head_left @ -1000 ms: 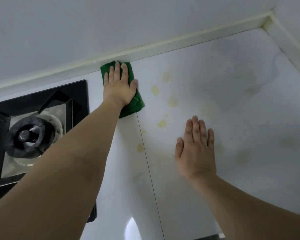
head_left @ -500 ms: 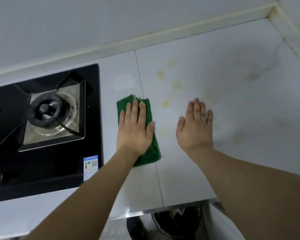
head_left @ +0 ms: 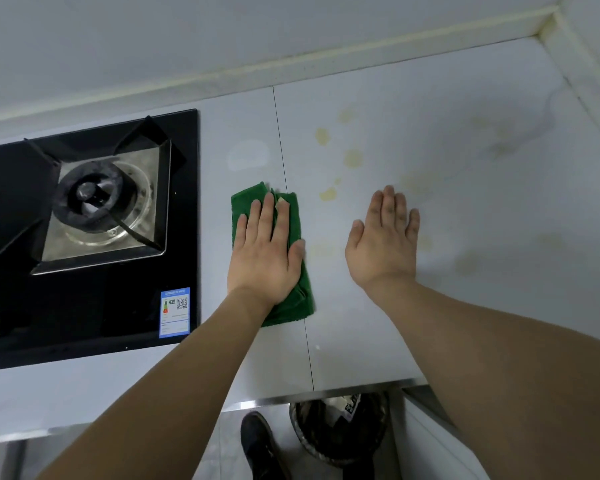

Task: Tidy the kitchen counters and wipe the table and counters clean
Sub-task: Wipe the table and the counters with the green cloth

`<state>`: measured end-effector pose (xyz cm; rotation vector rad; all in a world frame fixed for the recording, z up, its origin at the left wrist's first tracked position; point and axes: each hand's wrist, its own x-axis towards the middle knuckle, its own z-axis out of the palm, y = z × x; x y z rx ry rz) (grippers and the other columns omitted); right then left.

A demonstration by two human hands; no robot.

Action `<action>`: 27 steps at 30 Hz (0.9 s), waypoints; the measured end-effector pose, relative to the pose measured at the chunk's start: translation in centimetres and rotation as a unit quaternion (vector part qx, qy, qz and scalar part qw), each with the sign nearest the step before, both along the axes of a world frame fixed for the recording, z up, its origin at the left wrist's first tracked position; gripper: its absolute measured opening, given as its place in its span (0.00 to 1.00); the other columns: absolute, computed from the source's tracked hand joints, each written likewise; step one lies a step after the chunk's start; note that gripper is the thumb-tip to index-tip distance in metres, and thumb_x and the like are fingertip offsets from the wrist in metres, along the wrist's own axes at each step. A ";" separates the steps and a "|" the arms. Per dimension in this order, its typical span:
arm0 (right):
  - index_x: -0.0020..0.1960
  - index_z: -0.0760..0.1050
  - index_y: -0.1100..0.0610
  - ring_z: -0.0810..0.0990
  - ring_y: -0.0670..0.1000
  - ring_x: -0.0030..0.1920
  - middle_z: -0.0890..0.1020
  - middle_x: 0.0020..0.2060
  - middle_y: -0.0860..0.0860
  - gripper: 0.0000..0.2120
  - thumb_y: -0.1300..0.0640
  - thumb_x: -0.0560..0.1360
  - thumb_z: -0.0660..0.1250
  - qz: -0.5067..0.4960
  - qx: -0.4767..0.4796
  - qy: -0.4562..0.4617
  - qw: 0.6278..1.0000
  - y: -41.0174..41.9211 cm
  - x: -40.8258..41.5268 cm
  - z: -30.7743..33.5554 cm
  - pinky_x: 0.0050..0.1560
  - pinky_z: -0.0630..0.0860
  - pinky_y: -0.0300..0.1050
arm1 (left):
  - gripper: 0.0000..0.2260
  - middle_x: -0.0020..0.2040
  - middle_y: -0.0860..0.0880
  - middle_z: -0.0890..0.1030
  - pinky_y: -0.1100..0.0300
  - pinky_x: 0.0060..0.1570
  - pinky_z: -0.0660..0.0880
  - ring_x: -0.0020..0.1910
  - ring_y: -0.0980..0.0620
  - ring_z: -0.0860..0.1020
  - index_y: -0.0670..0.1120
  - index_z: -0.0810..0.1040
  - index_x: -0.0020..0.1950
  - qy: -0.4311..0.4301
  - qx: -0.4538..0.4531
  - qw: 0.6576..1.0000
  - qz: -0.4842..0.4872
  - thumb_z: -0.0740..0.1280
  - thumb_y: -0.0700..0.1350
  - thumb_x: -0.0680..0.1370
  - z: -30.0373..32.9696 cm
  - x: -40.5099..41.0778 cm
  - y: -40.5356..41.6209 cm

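Left hand (head_left: 265, 252) is pressed flat, fingers straight, on the folded green cloth (head_left: 293, 296) right beside the stove (head_left: 84, 237) at its 3 o'clock. Right hand (head_left: 383, 242) rests flat and released on the tabletop (head_left: 482, 209), yellowish stains (head_left: 353, 158) at its 11 o'clock.

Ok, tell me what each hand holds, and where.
Neither grips anything. The left hand presses flat on the cloth's middle; the right hand lies flat on the bare counter.
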<state>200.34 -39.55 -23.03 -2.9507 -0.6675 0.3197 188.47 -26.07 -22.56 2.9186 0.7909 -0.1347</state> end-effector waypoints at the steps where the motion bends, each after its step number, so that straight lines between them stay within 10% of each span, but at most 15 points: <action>1: 0.78 0.41 0.60 0.39 0.53 0.77 0.42 0.78 0.54 0.29 0.48 0.81 0.42 0.000 0.000 0.002 1.000 0.0 0.0 0.1 0.76 0.36 0.54 | 0.32 0.79 0.45 0.43 0.51 0.75 0.38 0.78 0.47 0.40 0.46 0.44 0.80 -0.001 -0.004 1.000 0.000 0.39 0.59 0.78 0.1 -0.4 -0.5; 27: 0.74 0.61 0.66 0.60 0.56 0.74 0.64 0.73 0.60 0.22 0.59 0.81 0.53 0.015 0.158 -0.017 0.987 0.3 9.0 2.4 0.75 0.54 0.48 | 0.30 0.79 0.46 0.45 0.46 0.74 0.41 0.78 0.46 0.40 0.45 0.48 0.79 -0.027 -0.038 0.999 0.001 0.47 0.56 0.79 0.8 -3.7 -8.9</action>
